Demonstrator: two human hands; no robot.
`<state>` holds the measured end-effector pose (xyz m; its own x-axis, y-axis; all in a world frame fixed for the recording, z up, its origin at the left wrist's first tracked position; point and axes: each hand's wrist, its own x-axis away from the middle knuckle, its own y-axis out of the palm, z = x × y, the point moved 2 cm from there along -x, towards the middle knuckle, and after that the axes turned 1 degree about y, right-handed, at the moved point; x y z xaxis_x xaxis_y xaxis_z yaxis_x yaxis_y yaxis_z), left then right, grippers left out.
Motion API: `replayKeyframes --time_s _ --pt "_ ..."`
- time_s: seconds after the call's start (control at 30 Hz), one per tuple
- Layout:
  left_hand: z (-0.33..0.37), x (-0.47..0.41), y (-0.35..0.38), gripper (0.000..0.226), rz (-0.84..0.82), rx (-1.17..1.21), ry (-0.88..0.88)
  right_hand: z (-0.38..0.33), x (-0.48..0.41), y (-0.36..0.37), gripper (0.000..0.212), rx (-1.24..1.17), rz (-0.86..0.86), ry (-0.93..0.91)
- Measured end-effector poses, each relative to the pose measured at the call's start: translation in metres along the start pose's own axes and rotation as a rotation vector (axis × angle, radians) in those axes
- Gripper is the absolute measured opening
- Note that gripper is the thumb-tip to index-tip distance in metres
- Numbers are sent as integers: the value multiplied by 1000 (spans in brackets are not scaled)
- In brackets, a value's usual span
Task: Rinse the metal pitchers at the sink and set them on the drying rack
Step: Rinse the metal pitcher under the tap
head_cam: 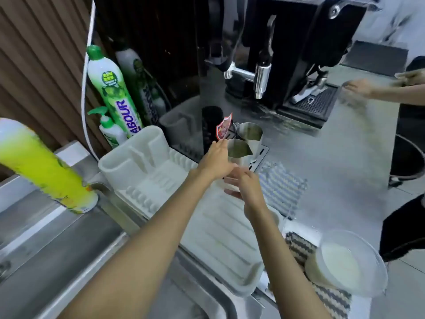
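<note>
Left hand (216, 161): released, fingers straight and together, their tips laid against the left wall of the near pitcher (239, 151). The pitcher sits at 2 o'clock from the hand and is upright, with its open mouth facing the camera.

Far pitcher (250, 135): at 1 o'clock from the near one, just beside it or touching it, and also upright.

Both pitchers are bare brushed steel, cylindrical, with a pinched pouring spout at the rim. Their insides look dull grey. They stand at the far end of the bench (340, 162), by a black slotted plate (263, 153).

Right hand (248, 188): at 5 o'clock from the left hand, grasping, with thumb and fingers curled round a pale object (229, 184) just below the near pitcher. The object is blurred, and I cannot tell whether it is that pitcher's base or a separate thing.

Rack (220, 229): white moulded plastic with a ribbed tray and rows of short pegs, lying at 6 o'clock under both forearms, nearer than the pitchers.

Sink (57, 245): sheet steel, at 8 o'clock.

Cloth (284, 187): blue-and-white weave, flat on the bench at 3 o'clock from the right hand.
</note>
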<state>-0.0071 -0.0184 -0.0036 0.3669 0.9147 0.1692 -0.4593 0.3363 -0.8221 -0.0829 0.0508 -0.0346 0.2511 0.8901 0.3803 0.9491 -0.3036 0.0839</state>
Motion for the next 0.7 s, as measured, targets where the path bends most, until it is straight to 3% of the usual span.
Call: replayKeyframes --time_s 0.1,0.2,0.27,0.33,0.47,0.53,0.7 --pt "-1 3 2 73 40 -101 -41 4 -2 2 31 -12 -61 34" --pt "2 14 0 48 113 -156 -133 8 -4 7 28 -23 -93 51" --pt "3 22 -4 27 112 -45 -188 7 -4 10 22 -14 -79 54" --pt "5 29 -3 20 62 88 -214 9 -6 13 20 1 -34 57" --pt "17 45 -5 27 5 224 -163 13 -10 14 29 70 168 -51" --pt "16 50 -12 20 -1 346 -176 13 -9 11 29 126 242 -105" --pt "-4 62 -34 22 87 546 -207 -2 -5 -3 26 194 194 -171"
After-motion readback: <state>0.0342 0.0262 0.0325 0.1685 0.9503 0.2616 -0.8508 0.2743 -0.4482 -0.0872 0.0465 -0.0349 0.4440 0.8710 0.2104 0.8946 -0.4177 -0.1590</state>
